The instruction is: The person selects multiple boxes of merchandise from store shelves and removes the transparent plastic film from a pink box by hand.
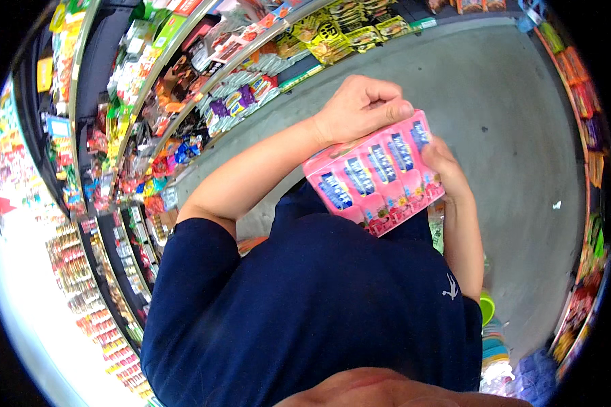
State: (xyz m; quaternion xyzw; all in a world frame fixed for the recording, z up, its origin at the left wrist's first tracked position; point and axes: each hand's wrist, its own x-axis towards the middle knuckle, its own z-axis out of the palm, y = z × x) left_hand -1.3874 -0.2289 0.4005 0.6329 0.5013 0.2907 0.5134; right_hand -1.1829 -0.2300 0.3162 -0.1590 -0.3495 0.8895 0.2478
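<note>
In front of my torso I hold a pink multipack (379,173) of what look like small drink containers, lined up side by side with blue-and-white labels that bear writing. It is tilted, its right end higher than its left. My left hand (361,109) grips the upper edge, with the thumb near the top right corner and the fingers curled. At the right end, my right hand (442,165) has its thumb on the front face; its other fingers are mostly hidden behind the pack.
Curved by the lens, store shelves (183,46) of packaged snacks line the left and far side. Yellow snack bags (331,38) sit on the low far shelf. Another product shelf (583,107) runs along the right. Grey floor (509,117) lies between, with a green container (487,308) near my right side.
</note>
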